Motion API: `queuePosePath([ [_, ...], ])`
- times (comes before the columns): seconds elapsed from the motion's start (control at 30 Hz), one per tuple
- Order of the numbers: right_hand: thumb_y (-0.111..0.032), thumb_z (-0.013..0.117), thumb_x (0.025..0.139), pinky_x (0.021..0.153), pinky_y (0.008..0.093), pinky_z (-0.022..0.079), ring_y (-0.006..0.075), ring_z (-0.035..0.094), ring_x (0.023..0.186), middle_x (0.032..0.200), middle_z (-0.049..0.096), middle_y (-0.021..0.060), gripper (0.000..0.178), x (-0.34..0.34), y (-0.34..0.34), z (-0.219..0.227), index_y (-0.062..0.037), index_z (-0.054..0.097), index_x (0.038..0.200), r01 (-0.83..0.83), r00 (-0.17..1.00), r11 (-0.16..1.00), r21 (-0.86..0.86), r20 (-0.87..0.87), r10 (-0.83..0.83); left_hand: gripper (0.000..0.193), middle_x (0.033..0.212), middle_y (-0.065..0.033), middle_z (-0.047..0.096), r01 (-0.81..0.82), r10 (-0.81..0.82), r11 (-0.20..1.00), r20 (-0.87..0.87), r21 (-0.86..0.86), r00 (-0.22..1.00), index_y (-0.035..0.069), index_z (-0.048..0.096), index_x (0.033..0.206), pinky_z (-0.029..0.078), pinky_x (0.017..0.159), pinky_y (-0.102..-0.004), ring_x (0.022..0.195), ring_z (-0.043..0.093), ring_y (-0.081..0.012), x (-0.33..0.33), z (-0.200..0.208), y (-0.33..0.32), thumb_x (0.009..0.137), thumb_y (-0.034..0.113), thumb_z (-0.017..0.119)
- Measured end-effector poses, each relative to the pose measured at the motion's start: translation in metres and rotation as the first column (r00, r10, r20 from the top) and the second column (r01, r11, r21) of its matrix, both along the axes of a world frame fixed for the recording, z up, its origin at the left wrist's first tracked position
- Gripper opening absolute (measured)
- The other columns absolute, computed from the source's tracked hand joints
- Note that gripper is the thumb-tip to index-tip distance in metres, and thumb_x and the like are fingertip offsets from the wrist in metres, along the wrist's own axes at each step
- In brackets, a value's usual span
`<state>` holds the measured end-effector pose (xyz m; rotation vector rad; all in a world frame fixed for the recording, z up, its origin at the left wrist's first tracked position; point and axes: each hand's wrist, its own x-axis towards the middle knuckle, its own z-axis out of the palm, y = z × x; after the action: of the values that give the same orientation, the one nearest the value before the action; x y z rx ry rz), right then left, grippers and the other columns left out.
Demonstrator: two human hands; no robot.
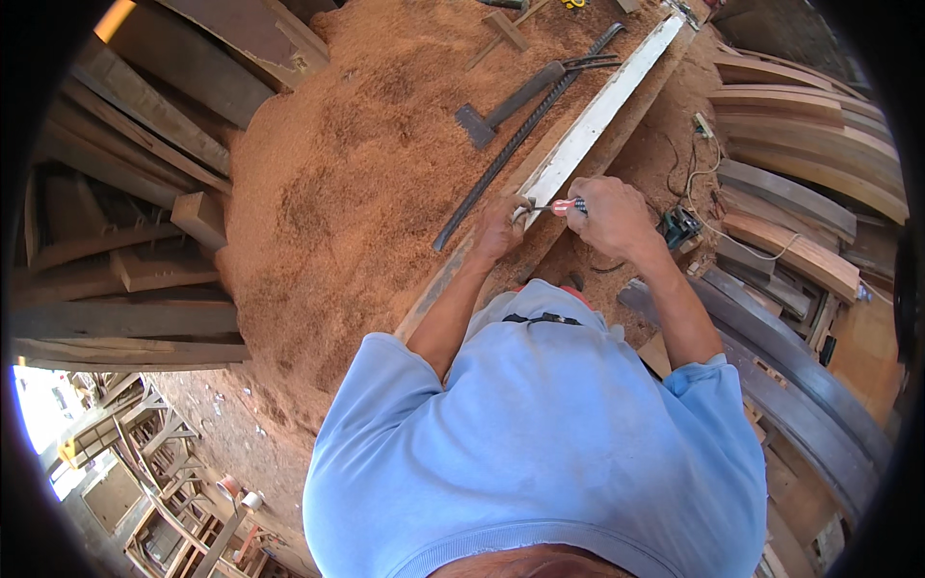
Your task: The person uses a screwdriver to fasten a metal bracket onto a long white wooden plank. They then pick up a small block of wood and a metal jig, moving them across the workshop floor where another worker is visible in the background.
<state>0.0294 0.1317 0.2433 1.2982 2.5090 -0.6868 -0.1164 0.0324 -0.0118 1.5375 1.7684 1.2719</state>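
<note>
My right hand point(614, 220) is closed round a screwdriver with a red and dark handle point(566, 206). Its thin shaft points left, toward the fingertips of my left hand point(498, 229). Those fingers are pinched together at the near end of a long white-faced wooden strip point(605, 114); what they hold, if anything, is too small to make out. The strip lies along a wooden beam point(420, 306) that runs from beside my left arm to the far right. Left of the strip rests a dark ribbed metal bar point(515, 144), beside a hammer-like tool with a blocky head point(475, 126).
Reddish sawdust point(318, 202) is heaped across the middle and left. Curved planks point(790, 144) are stacked on the right, and more timber point(125, 318) lines the left. A green power tool point(679, 225) with a pale cord point(718, 159) lies just beyond my right forearm.
</note>
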Motion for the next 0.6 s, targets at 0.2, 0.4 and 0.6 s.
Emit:
queuePosePath([
  [0.2, -0.023, 0.068, 0.086, 0.087, 0.0536, 0.054, 0.0445, 0.070, 0.097, 0.097, 0.073, 0.0259, 0.027, 0.004, 0.002, -0.016, 0.0006, 0.073, 0.098, 0.037, 0.999, 0.999, -0.021, 0.005, -0.037, 0.030, 0.131, -0.0169, 0.067, 0.054, -0.054, 0.998, 0.002, -0.018, 0.999, 0.016, 0.067, 0.110, 0.051, 0.099, -0.0482, 0.120, 0.063, -0.0389, -0.001, -0.003, 0.002, 0.083, 0.006, 0.075],
  [0.4, -0.024, 0.068, 0.087, 0.087, 0.0538, 0.054, 0.0447, 0.070, 0.097, 0.096, 0.072, 0.0259, 0.028, 0.004, 0.003, -0.016, 0.0012, 0.073, 0.099, 0.025, 1.000, 1.000, -0.007, 0.015, -0.025, 0.025, 0.129, -0.0180, 0.067, 0.003, -0.002, 0.998, 0.020, -0.058, 1.000, 0.011, 0.066, 0.106, 0.051, 0.098, -0.0480, 0.117, 0.064, -0.0393, 0.000, -0.012, 0.001, 0.083, 0.007, 0.076],
  [0.6, -0.025, 0.068, 0.089, 0.086, 0.0539, 0.054, 0.0445, 0.070, 0.097, 0.095, 0.072, 0.0253, 0.027, 0.003, 0.001, -0.018, 0.0003, 0.073, 0.098, 0.024, 1.000, 1.000, -0.007, -0.020, -0.024, 0.020, 0.126, -0.0199, 0.068, -0.009, 0.008, 1.000, -0.031, -0.007, 0.999, 0.010, 0.067, 0.101, 0.053, 0.096, -0.0488, 0.112, 0.066, -0.0406, 0.001, -0.011, 0.002, 0.083, 0.009, 0.076],
])
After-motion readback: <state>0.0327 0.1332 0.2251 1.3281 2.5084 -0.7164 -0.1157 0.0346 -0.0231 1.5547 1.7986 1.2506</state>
